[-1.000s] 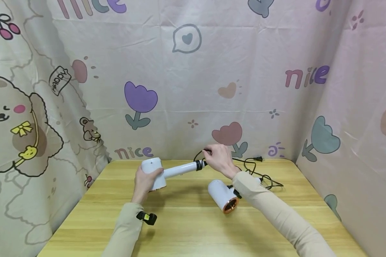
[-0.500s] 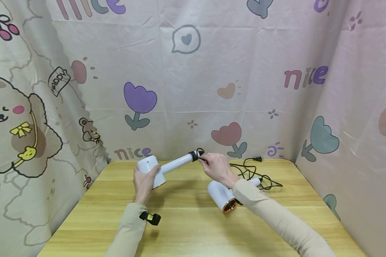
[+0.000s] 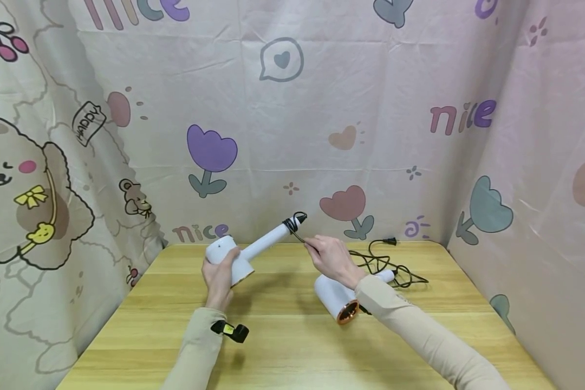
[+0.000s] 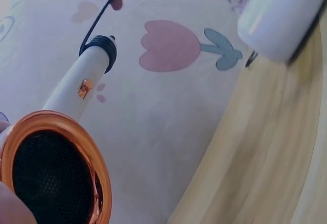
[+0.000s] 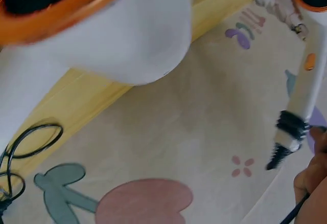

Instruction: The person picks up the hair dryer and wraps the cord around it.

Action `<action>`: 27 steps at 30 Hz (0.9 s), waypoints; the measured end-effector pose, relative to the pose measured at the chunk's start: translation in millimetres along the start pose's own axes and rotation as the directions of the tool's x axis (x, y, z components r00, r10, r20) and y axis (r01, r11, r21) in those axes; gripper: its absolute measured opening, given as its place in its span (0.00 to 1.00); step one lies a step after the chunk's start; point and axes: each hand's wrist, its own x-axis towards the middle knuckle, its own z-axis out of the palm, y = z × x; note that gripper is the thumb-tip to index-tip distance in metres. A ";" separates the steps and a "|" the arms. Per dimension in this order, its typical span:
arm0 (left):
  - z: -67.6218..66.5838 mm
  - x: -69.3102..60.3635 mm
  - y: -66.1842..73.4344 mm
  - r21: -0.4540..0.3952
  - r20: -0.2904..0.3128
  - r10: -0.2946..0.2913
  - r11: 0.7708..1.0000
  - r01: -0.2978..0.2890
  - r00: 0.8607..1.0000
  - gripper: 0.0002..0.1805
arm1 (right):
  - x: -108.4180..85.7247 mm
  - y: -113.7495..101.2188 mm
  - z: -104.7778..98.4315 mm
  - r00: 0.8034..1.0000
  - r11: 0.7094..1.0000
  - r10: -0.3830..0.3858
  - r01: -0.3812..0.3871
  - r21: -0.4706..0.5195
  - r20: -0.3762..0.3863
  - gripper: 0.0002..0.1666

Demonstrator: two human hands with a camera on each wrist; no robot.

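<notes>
A white hair dryer [image 3: 268, 242] with a copper rim is held off the table by my left hand [image 3: 218, 276], which grips its barrel. Its handle points up to the right, and black cord [image 4: 99, 44] is coiled round the handle's end. My right hand [image 3: 332, 260] pinches the cord and holds it taut just off that end. In the left wrist view the copper-ringed grille [image 4: 53, 178] faces the camera. Below my right hand a second white hair dryer [image 3: 332, 295] lies on the table, its handle partly hidden by my right arm.
The second dryer's black cord [image 3: 411, 275] lies in loose loops at the back right of the wooden table [image 3: 283, 346], with its plug [image 3: 391, 241] near the far edge. A printed curtain [image 3: 273, 135] hangs behind and at both sides.
My left hand has tilted the held dryer so its handle end rises. My right hand has come down from above the handle's end to its lower right, bringing the cord round.
</notes>
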 end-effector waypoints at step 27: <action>-0.9 -5.1 18.8 -0.253 0.410 -0.359 0.839 0.483 0.838 0.32 | -8.9 50.3 -11.5 0.870 0.752 0.248 -0.450 0.482 0.426 0.16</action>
